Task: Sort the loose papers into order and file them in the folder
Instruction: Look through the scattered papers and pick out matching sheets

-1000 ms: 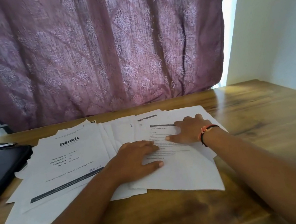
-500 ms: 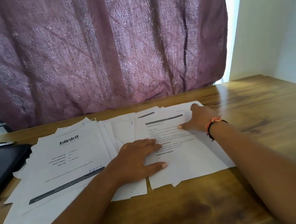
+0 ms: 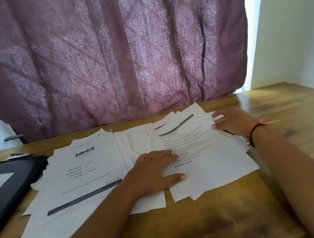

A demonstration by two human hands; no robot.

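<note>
Loose white printed papers lie fanned across the wooden table. The left sheet on top carries a "blinkit" heading. A sheet with printed text lies on the right pile. My left hand rests flat on the papers, fingers spread over the text sheet's left edge. My right hand touches the right pile's upper right edge with straight fingers; it wears a black and orange wristband. A black folder with a white label lies closed at the table's left edge.
A purple patterned curtain hangs behind the table. A small black and white object lies behind the folder. A white wall stands at the right. Bare wood shows at the front and right of the table.
My right hand has slid from the middle of the text sheet to its upper right edge, and the right pile has turned and shifted rightward. My left hand stays in place.
</note>
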